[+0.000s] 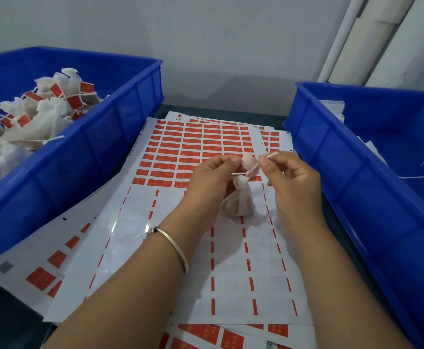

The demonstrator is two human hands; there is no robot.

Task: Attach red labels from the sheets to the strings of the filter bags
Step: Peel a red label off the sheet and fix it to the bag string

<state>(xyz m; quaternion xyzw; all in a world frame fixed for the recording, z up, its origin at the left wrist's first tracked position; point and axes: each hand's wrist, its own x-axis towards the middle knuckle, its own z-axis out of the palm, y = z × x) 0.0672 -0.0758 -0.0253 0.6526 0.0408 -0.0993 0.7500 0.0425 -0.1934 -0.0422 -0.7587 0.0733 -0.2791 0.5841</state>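
Note:
A small white filter bag [238, 201] hangs between my hands just above the top label sheet [180, 152], which carries rows of red labels. My left hand [211, 177] pinches the gathered top of the bag at its fingertips. My right hand [291, 177] pinches the bag's pale string [269, 158], which runs slantwise between my two hands. Whether a label is on the string I cannot tell.
A blue crate [120, 117] at left holds several filter bags with red labels [75, 100] on their strings. Another blue crate [332, 157] at right holds white bags without labels. Partly used label sheets [42, 275] lie stacked underneath. A wall stands behind.

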